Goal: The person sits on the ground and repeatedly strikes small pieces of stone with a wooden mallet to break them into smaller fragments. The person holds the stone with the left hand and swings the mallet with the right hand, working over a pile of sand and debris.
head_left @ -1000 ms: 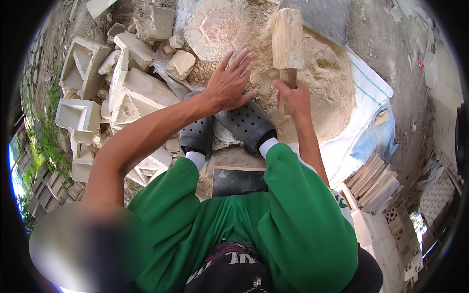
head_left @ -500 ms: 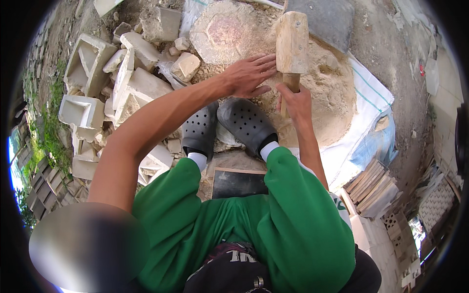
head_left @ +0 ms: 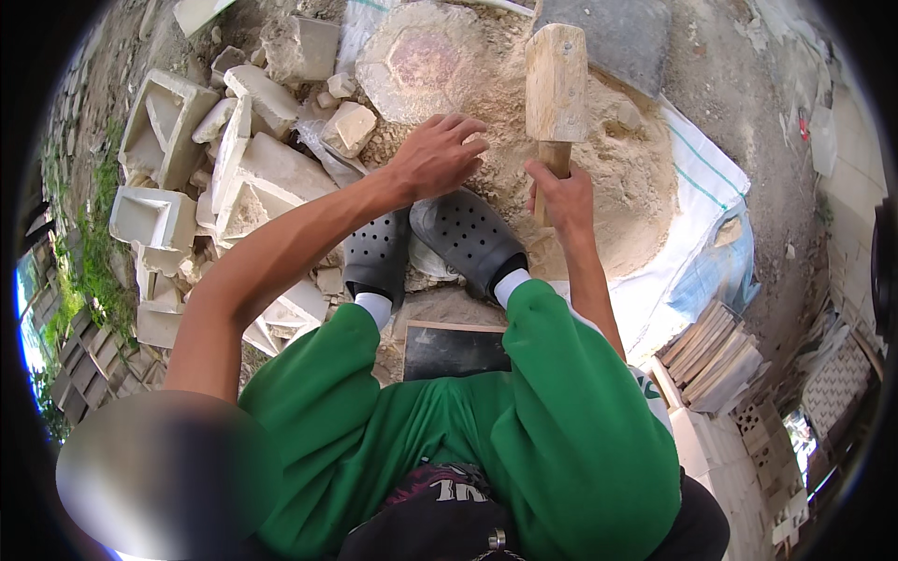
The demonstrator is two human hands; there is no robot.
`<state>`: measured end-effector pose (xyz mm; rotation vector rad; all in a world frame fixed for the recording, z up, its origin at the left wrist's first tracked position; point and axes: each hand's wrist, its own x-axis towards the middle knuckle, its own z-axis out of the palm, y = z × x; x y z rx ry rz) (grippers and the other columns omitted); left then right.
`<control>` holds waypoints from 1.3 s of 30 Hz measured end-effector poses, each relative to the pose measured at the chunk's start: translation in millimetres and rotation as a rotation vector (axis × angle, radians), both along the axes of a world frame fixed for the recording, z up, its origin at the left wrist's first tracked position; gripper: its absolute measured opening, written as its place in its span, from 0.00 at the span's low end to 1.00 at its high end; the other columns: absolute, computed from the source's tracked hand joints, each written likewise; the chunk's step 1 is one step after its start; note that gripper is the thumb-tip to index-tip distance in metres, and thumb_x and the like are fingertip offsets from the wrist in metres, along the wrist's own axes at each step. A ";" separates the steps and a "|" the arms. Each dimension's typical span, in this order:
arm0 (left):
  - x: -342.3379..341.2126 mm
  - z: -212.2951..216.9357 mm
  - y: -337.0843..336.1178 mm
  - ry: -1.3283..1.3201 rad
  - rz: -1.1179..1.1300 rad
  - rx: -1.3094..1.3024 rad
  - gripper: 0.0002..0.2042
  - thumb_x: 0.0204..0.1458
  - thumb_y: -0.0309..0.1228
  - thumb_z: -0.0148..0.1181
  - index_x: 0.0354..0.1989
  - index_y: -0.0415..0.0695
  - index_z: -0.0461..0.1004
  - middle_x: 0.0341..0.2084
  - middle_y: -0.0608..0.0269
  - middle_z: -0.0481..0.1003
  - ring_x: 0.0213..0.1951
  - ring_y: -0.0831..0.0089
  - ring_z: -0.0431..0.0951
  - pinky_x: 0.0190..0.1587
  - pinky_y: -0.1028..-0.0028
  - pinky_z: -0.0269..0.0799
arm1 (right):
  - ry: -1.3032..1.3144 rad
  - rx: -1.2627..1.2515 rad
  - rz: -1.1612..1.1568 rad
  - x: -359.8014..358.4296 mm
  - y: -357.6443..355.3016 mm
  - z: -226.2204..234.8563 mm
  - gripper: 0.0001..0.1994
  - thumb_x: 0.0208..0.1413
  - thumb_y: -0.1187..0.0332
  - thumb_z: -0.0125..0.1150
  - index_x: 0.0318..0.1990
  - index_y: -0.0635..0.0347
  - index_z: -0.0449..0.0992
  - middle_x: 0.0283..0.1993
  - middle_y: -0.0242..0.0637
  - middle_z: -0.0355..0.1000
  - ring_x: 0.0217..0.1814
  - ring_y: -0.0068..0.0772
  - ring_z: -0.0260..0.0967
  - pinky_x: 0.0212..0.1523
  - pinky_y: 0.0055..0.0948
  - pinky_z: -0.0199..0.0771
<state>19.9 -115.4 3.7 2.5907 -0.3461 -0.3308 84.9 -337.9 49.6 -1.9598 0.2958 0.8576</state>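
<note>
A wooden mallet (head_left: 557,89) stands out over the crushed sandy rubble (head_left: 631,178), its block head pointing away from me. My right hand (head_left: 565,194) is closed round the mallet's handle, just below the head. My left hand (head_left: 440,154) hovers above the rubble left of the mallet, palm down, fingers loosely bent and apart, with nothing in it. Beyond the left hand lies a dusty round slab (head_left: 421,61) with a reddish patch in its middle. Just under that hand are my feet in grey clogs (head_left: 468,234).
Broken pale hollow blocks (head_left: 168,131) are heaped on the left, close to my left arm. A white woven sheet (head_left: 706,178) lies under the rubble. At the far side is a dark grey slab (head_left: 608,42). Stacked thin slats (head_left: 716,360) stand at the right.
My left hand has drawn back to the left, away from the mallet head, and its fingers have curled. The right hand and mallet stay almost where they were.
</note>
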 end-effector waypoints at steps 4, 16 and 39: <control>-7.3 1.8 2.8 0.350 0.214 0.071 0.21 0.54 0.51 0.65 0.41 0.43 0.78 0.37 0.54 0.81 0.41 0.54 0.82 0.43 0.57 0.77 | 0.013 0.015 -0.017 -1.8 0.8 -1.8 0.18 0.52 0.56 0.69 0.35 0.66 0.78 0.21 0.35 0.74 0.18 0.29 0.74 0.22 0.30 0.72; 0.8 14.3 26.2 0.385 0.384 -0.137 0.21 0.48 0.44 0.66 0.42 0.38 0.77 0.34 0.47 0.82 0.38 0.50 0.83 0.42 0.56 0.79 | 0.023 0.015 0.046 -4.9 3.3 -4.9 0.18 0.53 0.57 0.68 0.36 0.67 0.78 0.21 0.36 0.73 0.18 0.29 0.73 0.22 0.29 0.72; 7.2 1.2 80.7 -0.001 0.639 -0.184 0.16 0.56 0.41 0.65 0.49 0.45 0.79 0.41 0.57 0.80 0.39 0.63 0.81 0.43 0.65 0.77 | -0.014 0.136 0.293 -12.4 49.3 -17.1 0.18 0.52 0.60 0.68 0.42 0.67 0.76 0.28 0.40 0.78 0.19 0.28 0.74 0.24 0.29 0.73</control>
